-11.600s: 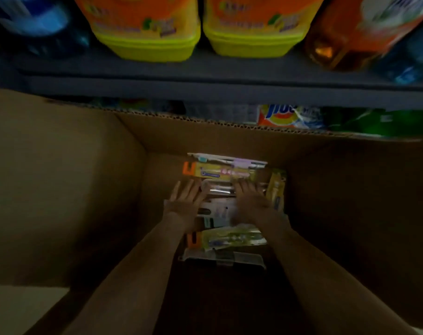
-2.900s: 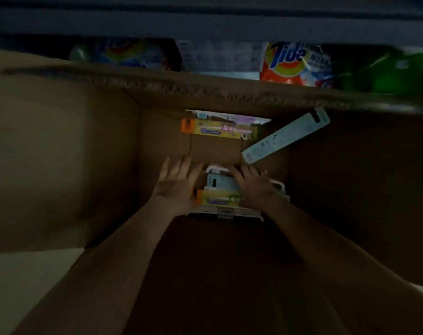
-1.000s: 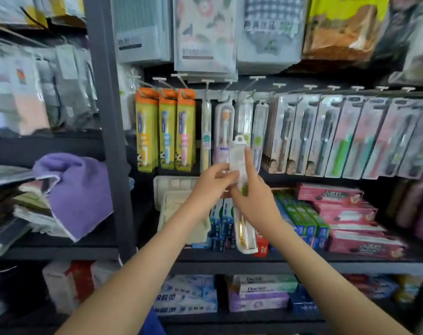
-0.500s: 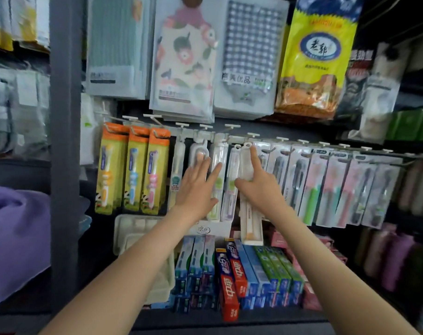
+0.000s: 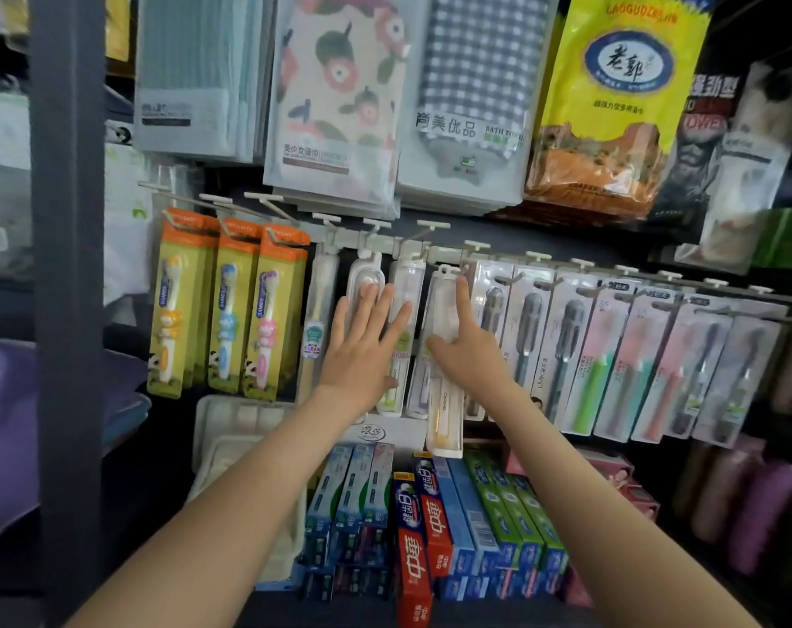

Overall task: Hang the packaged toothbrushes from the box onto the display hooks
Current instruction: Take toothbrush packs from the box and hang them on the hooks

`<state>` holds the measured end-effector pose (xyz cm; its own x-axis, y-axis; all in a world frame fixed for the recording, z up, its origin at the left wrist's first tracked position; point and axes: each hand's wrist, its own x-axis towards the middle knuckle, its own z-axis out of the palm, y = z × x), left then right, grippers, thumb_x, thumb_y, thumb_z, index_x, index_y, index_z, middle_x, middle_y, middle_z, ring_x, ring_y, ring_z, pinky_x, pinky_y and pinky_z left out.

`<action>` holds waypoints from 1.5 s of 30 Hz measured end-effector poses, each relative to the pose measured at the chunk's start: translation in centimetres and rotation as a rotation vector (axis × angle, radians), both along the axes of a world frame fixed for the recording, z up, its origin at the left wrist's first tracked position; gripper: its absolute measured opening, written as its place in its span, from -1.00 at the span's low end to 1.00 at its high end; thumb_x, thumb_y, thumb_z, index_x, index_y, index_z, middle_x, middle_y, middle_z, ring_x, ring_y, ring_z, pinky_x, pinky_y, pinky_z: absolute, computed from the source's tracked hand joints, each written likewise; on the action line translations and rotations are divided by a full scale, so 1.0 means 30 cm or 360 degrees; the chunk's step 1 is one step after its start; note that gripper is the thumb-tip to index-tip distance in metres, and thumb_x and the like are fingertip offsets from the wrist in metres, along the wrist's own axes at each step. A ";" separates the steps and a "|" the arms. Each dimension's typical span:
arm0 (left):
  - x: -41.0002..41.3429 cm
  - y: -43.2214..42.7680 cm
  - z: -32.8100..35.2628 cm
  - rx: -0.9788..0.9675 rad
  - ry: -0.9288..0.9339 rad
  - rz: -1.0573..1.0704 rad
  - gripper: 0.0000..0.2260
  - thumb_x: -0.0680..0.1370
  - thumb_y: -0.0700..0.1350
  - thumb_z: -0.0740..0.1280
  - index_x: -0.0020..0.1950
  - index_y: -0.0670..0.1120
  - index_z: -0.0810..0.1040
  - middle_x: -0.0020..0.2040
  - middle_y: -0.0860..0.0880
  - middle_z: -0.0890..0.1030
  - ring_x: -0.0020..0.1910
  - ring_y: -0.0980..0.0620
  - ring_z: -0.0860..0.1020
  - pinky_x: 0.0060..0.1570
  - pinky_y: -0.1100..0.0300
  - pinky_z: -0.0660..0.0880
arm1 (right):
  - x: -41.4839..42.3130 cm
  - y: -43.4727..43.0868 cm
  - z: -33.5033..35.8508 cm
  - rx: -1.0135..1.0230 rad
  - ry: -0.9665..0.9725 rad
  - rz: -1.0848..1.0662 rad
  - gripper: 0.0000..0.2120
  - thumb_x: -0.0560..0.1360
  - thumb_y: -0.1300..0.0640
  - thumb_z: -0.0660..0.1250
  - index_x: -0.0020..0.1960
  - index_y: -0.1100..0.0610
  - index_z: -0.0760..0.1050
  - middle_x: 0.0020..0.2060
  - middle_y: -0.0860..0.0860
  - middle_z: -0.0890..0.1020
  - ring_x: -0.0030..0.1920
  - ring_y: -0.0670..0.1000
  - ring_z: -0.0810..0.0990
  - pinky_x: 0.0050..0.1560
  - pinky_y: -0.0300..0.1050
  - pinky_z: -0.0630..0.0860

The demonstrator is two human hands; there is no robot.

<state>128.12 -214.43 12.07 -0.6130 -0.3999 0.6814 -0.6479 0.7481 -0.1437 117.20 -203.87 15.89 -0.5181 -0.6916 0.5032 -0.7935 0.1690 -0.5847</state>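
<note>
Up at the display hooks, the right hand grips a clear toothbrush pack; the left hand lies flat, fingers spread, on hanging packs.

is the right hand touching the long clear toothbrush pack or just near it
Touching. The head view shows the right hand gripping the clear toothbrush pack, thumb across its front and a finger up its right edge.
</note>
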 end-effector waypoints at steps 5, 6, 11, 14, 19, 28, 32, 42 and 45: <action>-0.005 -0.035 -0.025 -0.0082 0.0001 -0.0032 0.05 0.30 0.04 0.57 0.57 -0.08 -0.06 0.54 -0.18 -0.14 0.53 -0.21 -0.22 0.39 -0.09 -0.45 | -0.042 -0.100 -0.049 -0.0051 0.0102 -0.0078 -0.16 0.58 0.13 0.21 0.52 -0.10 -0.40 -0.40 0.09 0.51 -0.47 0.04 0.47 -0.49 -0.18 0.39; -0.008 -0.044 -0.032 -0.0110 0.0025 -0.0028 0.05 0.26 0.02 0.59 0.57 -0.10 0.03 0.54 -0.20 -0.07 0.54 -0.21 -0.15 0.42 -0.10 -0.38 | -0.044 -0.121 -0.056 -0.0056 0.0132 -0.0115 -0.15 0.58 0.13 0.20 0.52 -0.10 -0.42 -0.37 0.10 0.51 -0.45 0.04 0.48 -0.46 -0.16 0.40; 0.004 -0.043 -0.103 -0.0083 0.0095 -0.0032 -0.05 0.42 -0.10 0.48 0.58 -0.05 -0.13 0.55 -0.17 -0.23 0.51 -0.14 -0.31 0.41 -0.10 -0.43 | -0.035 -0.158 -0.106 -0.0037 0.0218 -0.0276 -0.11 0.58 0.22 0.20 0.48 -0.11 -0.48 -0.08 0.19 0.51 -0.28 0.11 0.53 -0.24 0.05 0.55; 0.027 0.000 -0.197 0.0012 0.0257 -0.0164 -0.04 0.35 -0.13 0.52 0.59 -0.06 0.00 0.57 -0.19 -0.09 0.54 -0.16 -0.15 0.45 -0.13 -0.28 | -0.008 -0.134 -0.175 0.0042 0.0270 -0.0302 -0.16 0.59 0.16 0.20 0.51 -0.05 -0.42 0.20 0.24 0.45 -0.20 0.12 0.54 -0.20 0.04 0.53; 0.102 0.201 -0.483 0.0227 0.0496 -0.0388 -0.20 0.46 -0.08 0.39 0.57 -0.05 0.00 0.57 -0.20 -0.07 0.53 -0.16 -0.15 0.44 -0.20 -0.15 | 0.098 0.063 -0.409 -0.0060 0.0267 -0.0218 -0.22 0.59 0.13 0.23 0.56 -0.02 -0.27 0.43 0.17 0.29 -0.14 0.16 0.57 -0.32 -0.10 0.44; 0.416 0.813 -1.370 0.1127 -0.0019 -0.0345 -0.50 0.49 -0.03 0.21 0.40 -0.12 0.27 0.42 -0.09 0.25 0.32 -0.10 0.30 0.33 0.04 0.24 | 0.317 0.700 -1.322 0.0415 0.0182 0.0500 -0.47 0.58 0.13 0.19 0.51 0.16 0.16 0.09 0.12 0.57 -0.01 0.10 0.59 -0.12 -0.12 0.55; 0.518 0.947 -1.755 0.1760 -0.0590 0.0072 -0.40 0.55 -0.03 0.29 0.54 -0.07 0.13 0.53 -0.08 0.14 0.44 -0.08 0.21 0.40 0.00 0.24 | 0.299 0.867 -1.729 0.0975 -0.0133 0.0526 -0.44 0.61 0.14 0.21 0.54 0.08 0.08 0.26 0.10 0.51 0.23 0.10 0.52 0.12 -0.05 0.54; 0.478 0.853 -2.655 0.1939 -0.1194 0.0287 -0.28 0.57 -0.08 0.30 0.58 0.01 -0.09 0.57 -0.02 -0.03 0.53 -0.07 0.03 0.48 -0.07 0.02 | 0.194 0.837 -2.920 0.2122 -0.0098 0.0542 -0.20 0.55 0.11 0.29 0.56 0.10 -0.19 0.49 0.09 0.17 0.46 0.10 0.21 0.43 0.02 0.21; 0.420 0.790 -2.881 0.1804 -0.1331 0.0257 -0.25 0.55 -0.09 0.32 0.57 -0.04 -0.10 0.57 -0.07 -0.06 0.52 -0.13 0.03 0.47 -0.09 0.00 | 0.150 0.771 -3.248 0.2121 0.0280 0.0584 -0.25 0.56 0.05 0.27 0.56 0.20 -0.09 0.45 0.13 0.26 0.43 0.13 0.26 0.40 0.05 0.22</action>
<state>140.73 -190.72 -74.36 -0.5651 -0.5804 -0.5864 -0.7604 0.6422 0.0972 121.71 -180.74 -81.55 -0.2044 -0.7769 -0.5955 -0.9587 0.2818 -0.0385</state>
